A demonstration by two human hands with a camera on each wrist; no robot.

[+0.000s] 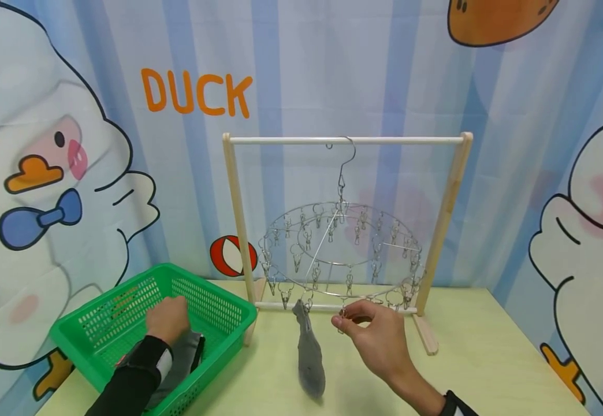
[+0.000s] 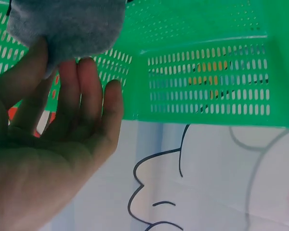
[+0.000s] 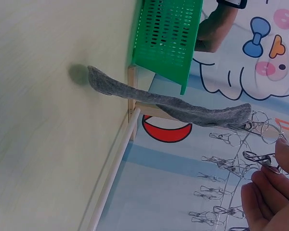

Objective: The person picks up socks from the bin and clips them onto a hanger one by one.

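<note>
My left hand (image 1: 168,319) is down inside the green basket (image 1: 213,292). In the left wrist view its thumb and fingers pinch the edge of a grey sock (image 2: 70,26), mostly out of that frame. My right hand (image 1: 382,338) is at the front rim of a round wire clip hanger (image 1: 327,296), and its thumb and fingertips pinch one of the metal clips (image 3: 256,158). Just left of that hand, another grey sock (image 1: 310,352) hangs down from a clip on the same rim, its toe end lowest.
The clip hanger hooks over the white bar (image 1: 280,140) of a wooden-sided stand (image 1: 449,214). Many small clips dangle around its two rings. Grey fabric with a black strip (image 1: 182,358) lies in the basket under my left wrist. A duck-print curtain (image 1: 301,69) stands behind the pale table (image 1: 468,346).
</note>
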